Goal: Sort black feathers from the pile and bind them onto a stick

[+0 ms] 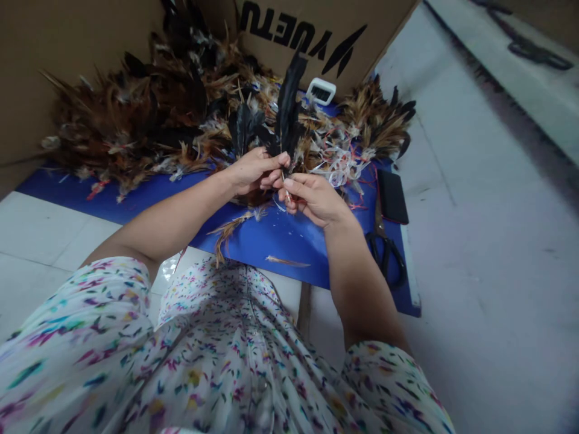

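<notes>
Near the middle of the view, my two hands meet around a long black feather [289,99] that points up and away from me. My left hand [259,169] pinches it low on its shaft between thumb and fingers. Just below, my right hand [312,196] is closed on the quill end, where a whitish tip shows between thumb and fingertips. Another dark feather [244,126] stands behind my left hand; whether it is held too I cannot tell. White and red ties [341,163] lie tangled right of my hands.
A big heap of brown feathers [117,114] fills the left of the blue board [298,241]. At right are a feather bundle [377,117], a black phone [392,196] and black-handled scissors [386,256]. A white digital timer [321,90] stands by the cardboard box [384,24].
</notes>
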### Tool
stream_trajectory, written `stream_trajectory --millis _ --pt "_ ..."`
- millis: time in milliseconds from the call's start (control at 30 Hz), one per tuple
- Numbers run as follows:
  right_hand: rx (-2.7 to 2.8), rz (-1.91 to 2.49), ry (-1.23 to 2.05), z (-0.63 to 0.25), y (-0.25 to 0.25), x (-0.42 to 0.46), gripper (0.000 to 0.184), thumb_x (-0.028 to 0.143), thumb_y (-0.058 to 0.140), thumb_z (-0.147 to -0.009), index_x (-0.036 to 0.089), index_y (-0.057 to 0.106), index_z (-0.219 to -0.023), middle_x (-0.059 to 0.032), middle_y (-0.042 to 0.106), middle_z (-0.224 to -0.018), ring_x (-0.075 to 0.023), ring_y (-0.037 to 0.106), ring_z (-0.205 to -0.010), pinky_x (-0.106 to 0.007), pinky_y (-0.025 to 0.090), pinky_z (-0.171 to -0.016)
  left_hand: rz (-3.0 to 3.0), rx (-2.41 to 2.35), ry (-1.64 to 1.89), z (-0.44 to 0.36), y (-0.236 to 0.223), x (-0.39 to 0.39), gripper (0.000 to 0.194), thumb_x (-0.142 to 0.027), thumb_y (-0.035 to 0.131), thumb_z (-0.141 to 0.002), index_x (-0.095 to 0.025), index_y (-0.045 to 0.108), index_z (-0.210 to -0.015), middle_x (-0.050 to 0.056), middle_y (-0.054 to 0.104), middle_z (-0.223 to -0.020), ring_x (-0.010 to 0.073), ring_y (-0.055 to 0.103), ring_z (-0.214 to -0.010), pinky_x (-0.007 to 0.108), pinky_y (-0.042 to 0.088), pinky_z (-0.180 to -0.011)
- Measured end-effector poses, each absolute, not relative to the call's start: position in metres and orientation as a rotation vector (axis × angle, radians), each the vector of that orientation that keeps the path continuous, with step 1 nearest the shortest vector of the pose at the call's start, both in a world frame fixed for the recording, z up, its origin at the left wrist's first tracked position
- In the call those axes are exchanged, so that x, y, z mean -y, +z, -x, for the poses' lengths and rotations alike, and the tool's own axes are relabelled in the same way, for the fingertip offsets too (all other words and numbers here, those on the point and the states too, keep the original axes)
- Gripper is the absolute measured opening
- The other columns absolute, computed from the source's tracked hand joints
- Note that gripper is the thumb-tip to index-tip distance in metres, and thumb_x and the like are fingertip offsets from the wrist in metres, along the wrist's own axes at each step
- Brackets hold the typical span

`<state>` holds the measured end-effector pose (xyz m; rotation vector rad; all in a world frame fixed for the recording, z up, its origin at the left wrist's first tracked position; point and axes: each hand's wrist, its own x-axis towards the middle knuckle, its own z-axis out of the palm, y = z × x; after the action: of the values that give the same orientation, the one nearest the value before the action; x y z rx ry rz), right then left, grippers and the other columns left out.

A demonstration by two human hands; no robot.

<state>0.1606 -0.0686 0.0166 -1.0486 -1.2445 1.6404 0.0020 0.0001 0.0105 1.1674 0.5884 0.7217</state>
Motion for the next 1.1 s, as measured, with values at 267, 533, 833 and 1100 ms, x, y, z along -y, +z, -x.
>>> stream_trajectory --millis 267,533,833,1100 --pt "1.232 1.005 1.559 -0.169 0.018 0.066 0.045 0.041 0.086 -0.068 0.017 0.061 -0.096 -0.0009 0.07 -0.074 -0.0083 0.058 -0.055 -0.021 0.049 -0.05 -1.113 -0.618 0.857 -0.001 0.012 -0.007 0.033 -0.044 0.064 -0.09 -0.016 0.05 -0.079 -0.011 0.042 -0.045 0.0005 0.035 -0.031 0.012 0.028 -0.037" --pt "1.21 1.03 1.544 -0.169 0.013 0.064 0.047 0.031 0.087 -0.063 0.017 0.056 -0.096 -0.0014 0.072 -0.071 -0.0099 0.062 -0.053 -0.022 0.053 -0.052 -1.145 -0.646 0.859 -0.004 0.01 -0.005 0.034 -0.045 0.061 -0.092 -0.016 0.049 -0.077 -0.01 0.042 -0.043 0.0004 0.033 -0.03 0.012 0.027 -0.036" --pt "1.179 1.056 1.492 -0.165 0.014 0.064 0.041 0.033 0.086 -0.066 0.017 0.057 -0.09 0.001 0.07 -0.067 -0.0076 0.058 -0.049 -0.02 0.05 -0.048 -1.155 -0.655 0.878 -0.004 0.011 -0.002 0.035 -0.046 0.065 -0.088 -0.016 0.05 -0.078 -0.009 0.044 -0.044 0.0017 0.036 -0.032 0.014 0.03 -0.038" --pt "1.188 1.077 1.508 -0.165 0.016 0.065 0.034 0.033 0.088 -0.064 0.015 0.064 -0.08 0.0019 0.067 -0.062 -0.0059 0.055 -0.046 -0.018 0.048 -0.043 -0.986 -0.767 0.961 0.0 0.023 -0.003 0.029 -0.041 0.057 -0.095 -0.015 0.051 -0.082 -0.01 0.041 -0.046 0.0 0.037 -0.033 0.01 0.031 -0.041"
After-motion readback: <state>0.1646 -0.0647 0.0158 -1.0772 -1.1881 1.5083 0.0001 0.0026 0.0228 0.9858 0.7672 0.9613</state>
